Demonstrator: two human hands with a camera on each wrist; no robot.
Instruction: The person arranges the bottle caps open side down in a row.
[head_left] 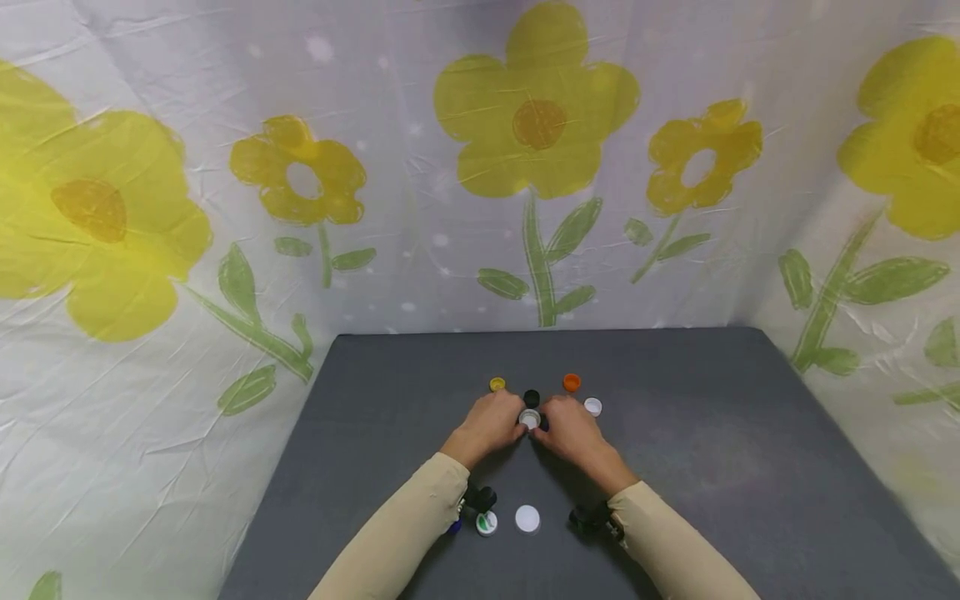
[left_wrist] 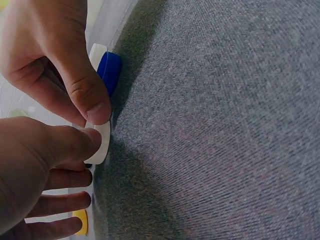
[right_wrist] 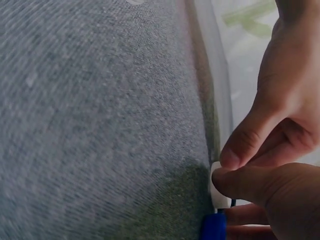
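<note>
A round white cap lies between my two hands at the middle of the table. My left hand pinches its left side, thumb at the near edge. From the right, my right hand holds the same cap, its thumb close to the left one. In the left wrist view, both thumbs press on the pale rim. A blue cap sits right beside it under the right hand, mostly covered in the head view. Just beyond stands a black cap.
A yellow cap lies by the left fingers. Past the right hand are an orange cap and another white cap. Nearer are a white disc, a white-and-green cap and a blue piece partly behind the left sleeve.
</note>
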